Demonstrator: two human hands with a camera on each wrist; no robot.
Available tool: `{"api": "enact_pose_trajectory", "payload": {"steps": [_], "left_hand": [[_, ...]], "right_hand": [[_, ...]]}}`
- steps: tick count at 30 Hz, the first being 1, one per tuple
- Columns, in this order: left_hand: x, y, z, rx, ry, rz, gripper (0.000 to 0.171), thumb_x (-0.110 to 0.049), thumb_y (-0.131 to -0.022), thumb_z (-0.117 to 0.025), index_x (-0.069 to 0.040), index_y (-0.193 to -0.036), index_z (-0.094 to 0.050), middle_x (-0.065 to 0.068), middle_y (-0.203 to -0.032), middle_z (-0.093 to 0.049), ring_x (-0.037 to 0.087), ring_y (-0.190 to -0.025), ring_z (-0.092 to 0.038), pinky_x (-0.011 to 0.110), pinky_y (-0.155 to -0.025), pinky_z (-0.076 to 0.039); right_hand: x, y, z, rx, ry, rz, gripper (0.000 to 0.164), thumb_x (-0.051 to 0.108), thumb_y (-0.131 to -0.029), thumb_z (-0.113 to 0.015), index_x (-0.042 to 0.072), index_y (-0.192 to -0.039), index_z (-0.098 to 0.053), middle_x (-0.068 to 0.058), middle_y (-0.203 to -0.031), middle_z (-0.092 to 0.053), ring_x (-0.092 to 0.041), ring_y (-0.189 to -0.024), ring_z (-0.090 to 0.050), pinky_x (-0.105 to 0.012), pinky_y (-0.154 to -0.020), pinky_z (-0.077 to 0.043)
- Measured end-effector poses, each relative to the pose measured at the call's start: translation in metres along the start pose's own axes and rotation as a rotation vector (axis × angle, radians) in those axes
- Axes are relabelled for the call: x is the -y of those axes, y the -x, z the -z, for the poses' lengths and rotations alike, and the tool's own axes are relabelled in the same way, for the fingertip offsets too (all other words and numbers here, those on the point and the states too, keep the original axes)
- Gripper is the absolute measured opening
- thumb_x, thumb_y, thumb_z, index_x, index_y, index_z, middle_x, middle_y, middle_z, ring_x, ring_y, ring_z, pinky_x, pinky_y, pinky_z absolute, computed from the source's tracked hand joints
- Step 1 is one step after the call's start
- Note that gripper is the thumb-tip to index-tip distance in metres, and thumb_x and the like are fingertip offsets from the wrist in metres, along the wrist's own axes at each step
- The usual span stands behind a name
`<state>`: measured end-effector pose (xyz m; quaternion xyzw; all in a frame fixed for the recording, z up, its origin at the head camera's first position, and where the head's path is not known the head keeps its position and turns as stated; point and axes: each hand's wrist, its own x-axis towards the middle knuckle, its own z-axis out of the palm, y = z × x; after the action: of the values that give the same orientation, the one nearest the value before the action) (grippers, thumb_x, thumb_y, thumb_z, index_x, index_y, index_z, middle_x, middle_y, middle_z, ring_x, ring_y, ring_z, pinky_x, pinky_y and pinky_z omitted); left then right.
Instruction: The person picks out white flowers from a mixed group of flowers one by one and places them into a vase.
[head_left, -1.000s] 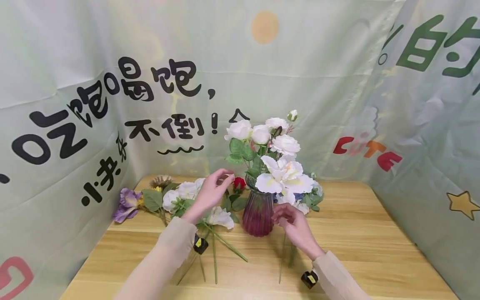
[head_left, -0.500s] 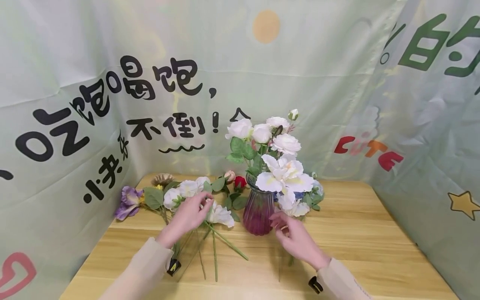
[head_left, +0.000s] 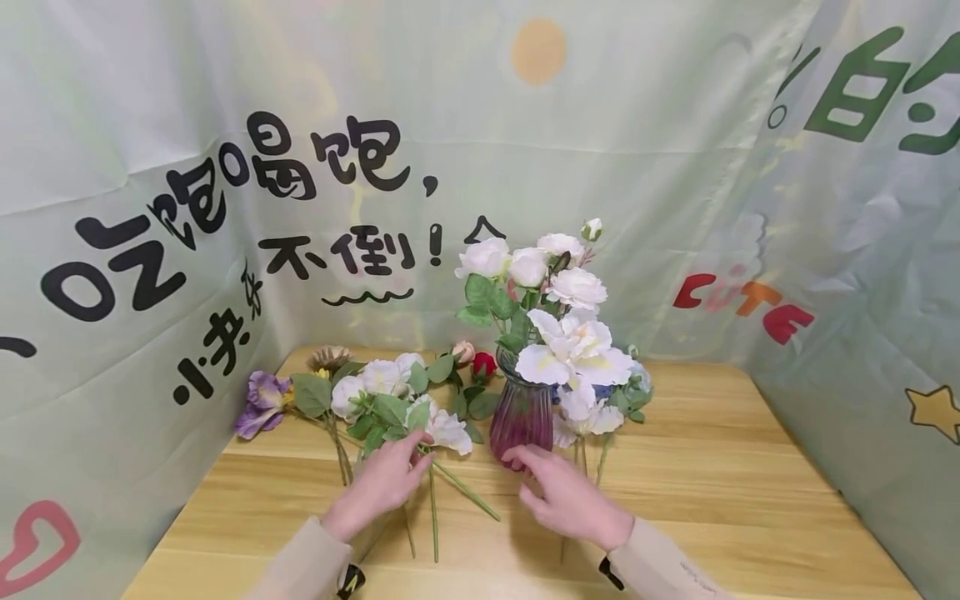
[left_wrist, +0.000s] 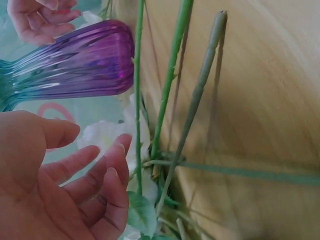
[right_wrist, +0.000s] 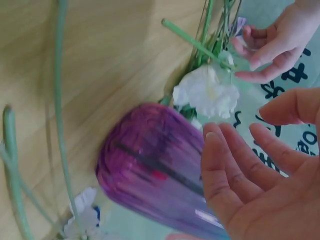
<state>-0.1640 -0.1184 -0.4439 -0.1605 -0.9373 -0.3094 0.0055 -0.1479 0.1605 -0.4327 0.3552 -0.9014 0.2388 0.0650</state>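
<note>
A ribbed glass vase [head_left: 521,421], purple at the base, stands upright on the table with white flowers [head_left: 576,346] and green leaves rising from it. My right hand [head_left: 566,493] is in front of the vase's lower right side, its fingers loosely bent and holding nothing. To the left, my left hand [head_left: 382,483] hovers over the loose flower stems, fingers relaxed with a gap to the thumb. In the left wrist view, green stems [left_wrist: 167,85] pass beyond its fingertips. A white flower [head_left: 447,429] lies just past this hand.
Loose flowers lie on the wooden table [head_left: 705,483]: a purple iris [head_left: 262,404] at far left, a red rose [head_left: 483,364] behind the vase, and blue blooms [head_left: 640,377] with white petals at its right. Printed cloth [head_left: 420,183] walls surround the table's back and sides.
My left hand has drawn back from beside the red rose, down and left over the stems. My right hand has shifted slightly left and toward me, in front of the vase.
</note>
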Motion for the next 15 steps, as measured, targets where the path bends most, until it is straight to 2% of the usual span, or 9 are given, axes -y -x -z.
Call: {"api": "enact_pose_trajectory", "payload": {"steps": [7, 10, 15], "left_hand": [[0.002, -0.005, -0.011, 0.007, -0.049, 0.015, 0.038, -0.031, -0.097, -0.052, -0.009, -0.128, -0.053, -0.008, -0.059, -0.051, 0.007, -0.039, -0.041, 0.021, -0.034, -0.034], [0.002, -0.007, -0.014, 0.022, -0.056, 0.030, 0.038, -0.031, -0.097, -0.051, -0.009, -0.128, -0.053, -0.008, -0.055, -0.049, 0.006, -0.037, -0.037, 0.020, -0.033, -0.029], [0.004, -0.008, -0.017, 0.060, -0.062, 0.056, 0.037, -0.032, -0.098, -0.050, -0.008, -0.125, -0.055, -0.006, -0.052, -0.048, 0.007, -0.037, -0.037, 0.020, -0.033, -0.028]], "right_hand": [[0.004, -0.003, -0.014, 0.058, -0.061, 0.015, 0.043, 0.006, -0.084, -0.062, 0.003, -0.125, -0.052, -0.009, -0.108, -0.063, -0.022, -0.092, -0.062, -0.032, -0.079, -0.054], [0.005, -0.003, -0.016, 0.070, -0.078, 0.016, 0.042, 0.005, -0.084, -0.061, 0.003, -0.124, -0.053, -0.009, -0.108, -0.063, -0.021, -0.093, -0.062, -0.031, -0.079, -0.055], [0.006, -0.004, -0.019, 0.083, -0.084, 0.005, 0.040, 0.006, -0.085, -0.061, 0.006, -0.124, -0.053, -0.009, -0.110, -0.062, -0.020, -0.094, -0.062, -0.032, -0.079, -0.055]]}}
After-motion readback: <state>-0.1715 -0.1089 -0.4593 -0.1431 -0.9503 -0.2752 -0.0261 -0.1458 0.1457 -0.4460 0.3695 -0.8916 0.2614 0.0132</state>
